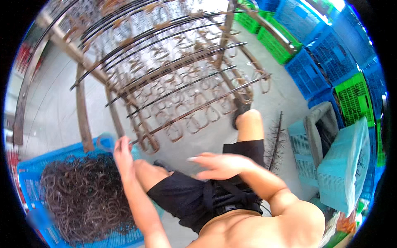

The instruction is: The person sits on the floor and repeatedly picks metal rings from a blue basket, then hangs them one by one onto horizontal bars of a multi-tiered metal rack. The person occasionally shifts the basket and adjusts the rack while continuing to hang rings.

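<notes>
My left hand [123,152] is at the near left end of a dark rod [188,112], its fingers closed at the tip and partly blurred. Curved brown rings [173,133] hang in a row from this rod. My right hand [215,164] hovers over my lap, touching nothing, its fingers stretched out and smeared by motion. Just left of my left arm stands a blue plastic basket [29,182] heaped with dark brown rings [82,198]. More rods with rings lie across a brown rack [82,109] in front of me.
Blue crates [331,53] and green crates [279,39] are stacked at the right. Two turquoise baskets [341,173] lean nearer to me. A spiky dark rod [277,142] lies on the grey floor [51,105] beside my right leg.
</notes>
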Available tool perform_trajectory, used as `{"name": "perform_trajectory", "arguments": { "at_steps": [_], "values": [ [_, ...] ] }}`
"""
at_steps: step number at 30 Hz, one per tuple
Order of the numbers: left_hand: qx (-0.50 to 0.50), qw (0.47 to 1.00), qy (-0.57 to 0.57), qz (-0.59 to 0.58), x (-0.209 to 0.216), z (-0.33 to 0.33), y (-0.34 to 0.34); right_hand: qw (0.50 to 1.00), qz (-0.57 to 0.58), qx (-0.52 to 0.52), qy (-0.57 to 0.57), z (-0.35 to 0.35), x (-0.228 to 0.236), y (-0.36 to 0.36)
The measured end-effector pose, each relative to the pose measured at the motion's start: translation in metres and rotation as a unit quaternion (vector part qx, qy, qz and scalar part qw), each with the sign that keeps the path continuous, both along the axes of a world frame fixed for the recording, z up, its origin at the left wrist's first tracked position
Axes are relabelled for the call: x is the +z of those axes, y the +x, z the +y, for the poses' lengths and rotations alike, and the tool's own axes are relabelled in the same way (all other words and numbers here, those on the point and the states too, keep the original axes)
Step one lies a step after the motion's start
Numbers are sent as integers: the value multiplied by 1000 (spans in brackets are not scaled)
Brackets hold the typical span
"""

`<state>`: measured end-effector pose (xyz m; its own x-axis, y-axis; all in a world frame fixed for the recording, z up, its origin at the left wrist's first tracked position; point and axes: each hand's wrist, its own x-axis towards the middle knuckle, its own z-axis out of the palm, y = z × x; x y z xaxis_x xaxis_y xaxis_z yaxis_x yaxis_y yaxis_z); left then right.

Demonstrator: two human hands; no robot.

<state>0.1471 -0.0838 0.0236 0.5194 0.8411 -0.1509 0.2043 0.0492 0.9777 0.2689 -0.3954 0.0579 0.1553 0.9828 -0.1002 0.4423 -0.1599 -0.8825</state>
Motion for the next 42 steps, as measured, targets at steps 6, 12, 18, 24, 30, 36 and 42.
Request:
{"name": "perform_trajectory", "arguments": {
  "at_steps": [6,12,18,24,30,36,42],
  "values": [
    [120,982,-146,-19,-24,-40,-36,828,-265,-446,-213,-189,-48,231],
    [167,958,-200,-118,-87,-5,-3,772,-582,-253,36,-147,-135,299],
    [255,917,-247,-183,-105,-9,15,842,-454,-282,70,-104,-99,292],
    [192,899,-276,-282,-81,-27,30,808,-511,-267,123,-151,-57,315],
    [84,898,-280,-328,-17,-117,32,710,-593,-367,-99,-333,20,307],
    [-58,902,-9,-428,134,-96,8,694,-496,-521,39,-399,28,304],
    [-46,876,52,-477,249,-35,24,670,-468,-575,40,-263,133,235]
  ]
}}
